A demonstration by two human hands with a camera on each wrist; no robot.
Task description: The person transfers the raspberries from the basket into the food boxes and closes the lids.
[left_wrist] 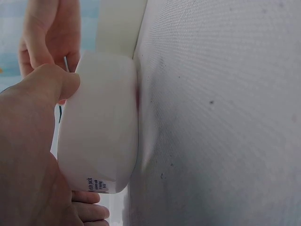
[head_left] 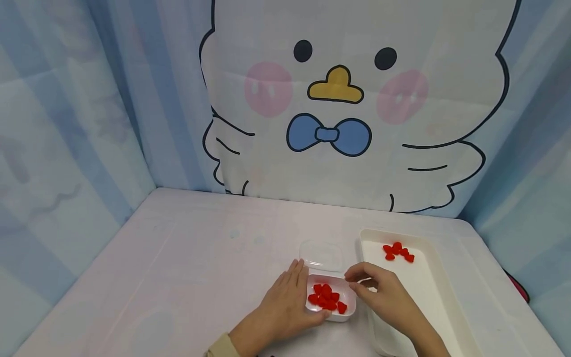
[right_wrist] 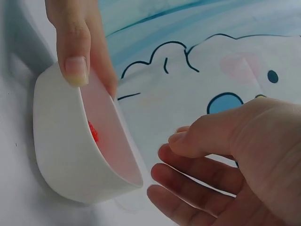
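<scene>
A small white box [head_left: 349, 311] with several red pieces [head_left: 327, 296] inside stands on the table. Its clear lid [head_left: 321, 255] lies folded back behind it. My left hand [head_left: 285, 302] holds the box, thumb over the near rim and fingers along the left side. The right wrist view shows that thumb [right_wrist: 76, 66] at the rim and one bumpy red piece [right_wrist: 93, 132] inside. My right hand [head_left: 385, 295] hovers at the box's right rim, fingers loosely bent and nothing visible between them. Printed text [left_wrist: 98, 184] marks the box's side in the left wrist view.
A long white tray [head_left: 428, 292] lies on the right, partly under my right forearm, with several red pieces [head_left: 397, 251] towards its far end. A pale cloth covers the table [head_left: 178, 267]. Behind it hangs a curtain [head_left: 312, 168] with a cartoon bird; more curtain closes both sides.
</scene>
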